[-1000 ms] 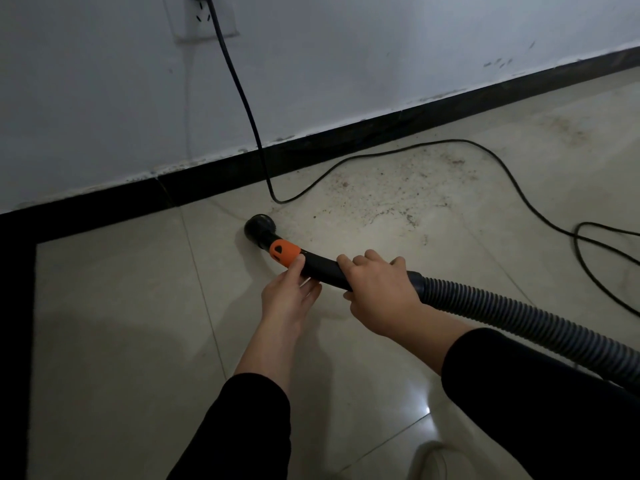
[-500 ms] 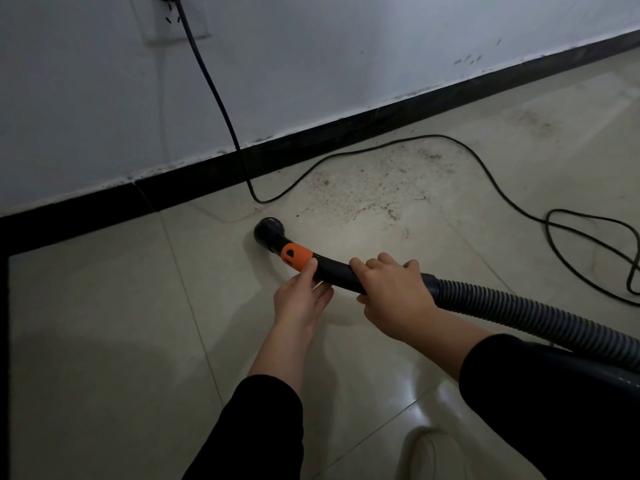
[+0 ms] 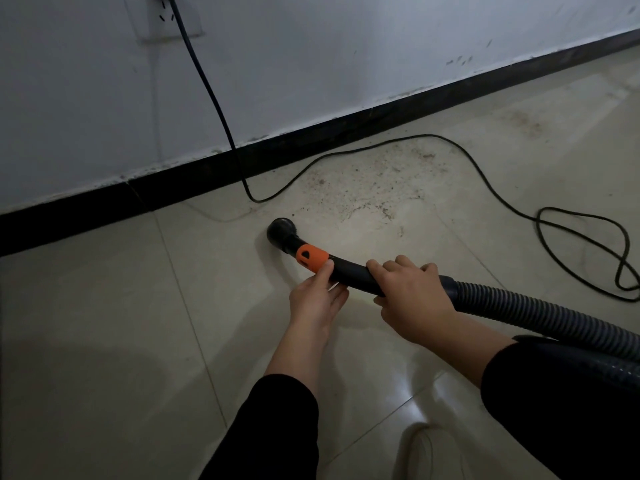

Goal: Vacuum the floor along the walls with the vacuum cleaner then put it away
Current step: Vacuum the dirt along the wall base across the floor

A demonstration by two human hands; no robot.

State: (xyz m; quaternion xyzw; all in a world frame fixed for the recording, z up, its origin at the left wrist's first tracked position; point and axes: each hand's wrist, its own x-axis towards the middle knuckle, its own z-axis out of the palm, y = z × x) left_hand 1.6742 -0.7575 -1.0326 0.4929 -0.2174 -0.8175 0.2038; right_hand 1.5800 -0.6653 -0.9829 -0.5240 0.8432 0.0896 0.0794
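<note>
The vacuum's black nozzle (image 3: 281, 232) rests its round mouth on the beige tile floor, a short way from the black baseboard. An orange collar (image 3: 311, 258) sits just behind it on the black handle tube (image 3: 353, 273). My right hand (image 3: 412, 299) grips the tube where the ribbed grey hose (image 3: 540, 315) begins. My left hand (image 3: 317, 301) holds the tube from below, thumb on the orange collar. A patch of dark dirt specks (image 3: 374, 188) lies on the floor to the right of the nozzle.
A black power cord (image 3: 214, 95) hangs from a wall socket (image 3: 169, 15), loops along the floor past the dirt and coils at the right (image 3: 585, 251). The baseboard (image 3: 311, 133) runs diagonally under the white wall. Black sleeves cover both my forearms.
The nozzle has shifted slightly right along the floor, closer to the dirt patch, with both hands keeping their hold. The view has moved a little with it.
</note>
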